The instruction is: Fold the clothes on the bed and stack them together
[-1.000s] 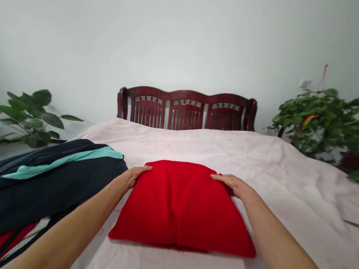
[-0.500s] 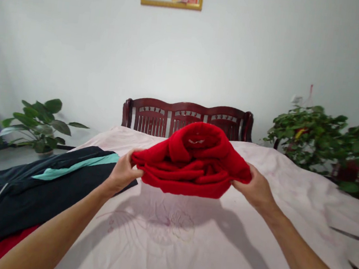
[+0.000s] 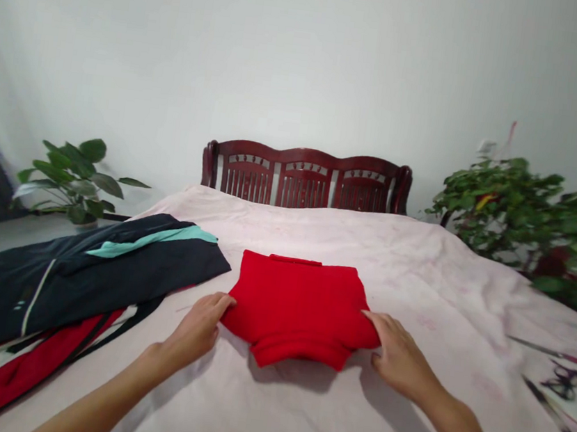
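Note:
A folded red sweater (image 3: 299, 298) spreads flat in front of me over the bed, its collar end toward me and its far edge lying on the sheet. My left hand (image 3: 207, 322) pinches its left near corner between thumb and fingers. At the opposite corner my right hand (image 3: 398, 352) grips the cloth the same way. Shadow under the near edge shows that this side is held slightly above the sheet. The underside of the sweater is hidden.
Dark trousers (image 3: 117, 279) with a teal strip lie over red and white clothes (image 3: 47, 361) at the left. Scissors (image 3: 561, 379) and a dark thin tool (image 3: 560, 421) rest on the pink bedsheet (image 3: 447, 291) at right. Beyond stands a wooden backrest (image 3: 307, 176); plants flank the bed.
The sweater has come down from mid-air to the bed and turned from a bunched roll, opening upward, to a flat panel with the collar toward me. Both hands lowered with it.

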`<state>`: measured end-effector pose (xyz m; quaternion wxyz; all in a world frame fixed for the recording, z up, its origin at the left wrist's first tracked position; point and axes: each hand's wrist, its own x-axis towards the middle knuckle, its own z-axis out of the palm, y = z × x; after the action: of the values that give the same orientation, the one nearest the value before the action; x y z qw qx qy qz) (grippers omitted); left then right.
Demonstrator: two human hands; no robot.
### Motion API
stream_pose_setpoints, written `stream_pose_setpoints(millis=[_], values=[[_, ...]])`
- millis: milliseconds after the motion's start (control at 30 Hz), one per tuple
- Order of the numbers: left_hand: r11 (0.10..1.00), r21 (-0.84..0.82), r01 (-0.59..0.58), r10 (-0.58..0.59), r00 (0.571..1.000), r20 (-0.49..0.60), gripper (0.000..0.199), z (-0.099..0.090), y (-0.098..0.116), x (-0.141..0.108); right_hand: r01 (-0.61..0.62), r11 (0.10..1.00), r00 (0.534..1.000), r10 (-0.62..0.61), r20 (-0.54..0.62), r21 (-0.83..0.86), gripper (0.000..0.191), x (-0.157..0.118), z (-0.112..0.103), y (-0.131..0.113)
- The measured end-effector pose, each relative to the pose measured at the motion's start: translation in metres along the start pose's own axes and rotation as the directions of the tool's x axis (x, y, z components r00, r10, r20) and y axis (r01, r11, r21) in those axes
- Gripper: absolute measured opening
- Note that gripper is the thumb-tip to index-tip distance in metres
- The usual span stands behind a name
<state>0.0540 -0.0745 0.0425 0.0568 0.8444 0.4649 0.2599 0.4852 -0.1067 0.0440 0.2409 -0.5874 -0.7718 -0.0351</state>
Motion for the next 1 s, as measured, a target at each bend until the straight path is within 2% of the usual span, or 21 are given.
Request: stream_pose_setpoints(millis=[67, 167, 233, 300, 367, 433, 533, 667, 767, 833, 900, 1000], values=[[0.997, -0.022, -0.072, 0.072, 0.997, -0.018, 0.068, -0.004, 0.026, -0.005, 0.044, 0.999, 0.999, -0.044, -0.001, 0.021, 0.080, 0.001, -0.013, -0.023], [0.985, -0.076, -0.157, 0.158, 0.987, 0.002, 0.057, 0.002, 0.068, -0.011, 0.146, 0.987, 0.989, -0.146, -0.008, 0.066, 0.072, -0.002, -0.022, -0.062], [0.987, -0.093, -0.131, 0.133, 0.991, 0.019, 0.051, 0.011, 0.089, -0.009, 0.173, 0.982, 0.985, -0.174, 0.002, 0.081, 0.060, -0.004, -0.024, -0.083], [0.994, -0.085, -0.068, 0.071, 0.997, 0.035, 0.044, 0.021, 0.100, -0.001, 0.161, 0.982, 0.986, -0.164, 0.030, 0.094, 0.050, -0.004, -0.026, -0.097], [0.997, -0.074, -0.030, 0.034, 0.998, 0.054, 0.035, 0.028, 0.103, 0.007, 0.144, 0.983, 0.985, -0.154, 0.078, 0.114, 0.047, -0.004, -0.029, -0.104], [0.995, -0.085, -0.044, 0.050, 0.996, 0.070, 0.026, 0.032, 0.103, 0.014, 0.128, 0.985, 0.984, -0.141, 0.106, 0.116, 0.045, -0.005, -0.030, -0.110], [0.989, -0.135, -0.066, 0.081, 0.990, 0.112, 0.016, 0.029, 0.100, 0.020, 0.121, 0.991, 0.989, -0.126, 0.083, 0.059, 0.032, -0.004, -0.025, -0.120], [0.953, -0.302, 0.030, 0.050, 0.966, 0.254, 0.011, 0.022, 0.093, 0.030, 0.134, 0.991, 0.986, -0.130, 0.107, -0.029, 0.004, 0.004, -0.014, -0.125], [0.908, -0.403, 0.115, 0.051, 0.925, 0.377, 0.015, 0.021, 0.086, 0.039, 0.107, 0.994, 0.972, -0.109, 0.209, 0.021, 0.004, 0.016, -0.011, -0.116], [0.921, -0.369, 0.126, 0.038, 0.913, 0.405, 0.015, 0.026, 0.083, 0.045, 0.064, 0.991, 0.958, -0.093, 0.271, 0.114, 0.007, 0.023, -0.006, -0.108], [0.958, -0.261, 0.121, -0.014, 0.926, 0.377, 0.015, 0.034, 0.081, 0.049, 0.004, 0.988, 0.955, -0.050, 0.294, 0.157, 0.009, 0.027, 0.002, -0.103], [0.988, -0.075, 0.136, -0.108, 0.949, 0.296, 0.019, 0.049, 0.081, 0.050, -0.053, 0.992, 0.972, 0.026, 0.231, 0.111, 0.010, 0.025, 0.017, -0.100]])
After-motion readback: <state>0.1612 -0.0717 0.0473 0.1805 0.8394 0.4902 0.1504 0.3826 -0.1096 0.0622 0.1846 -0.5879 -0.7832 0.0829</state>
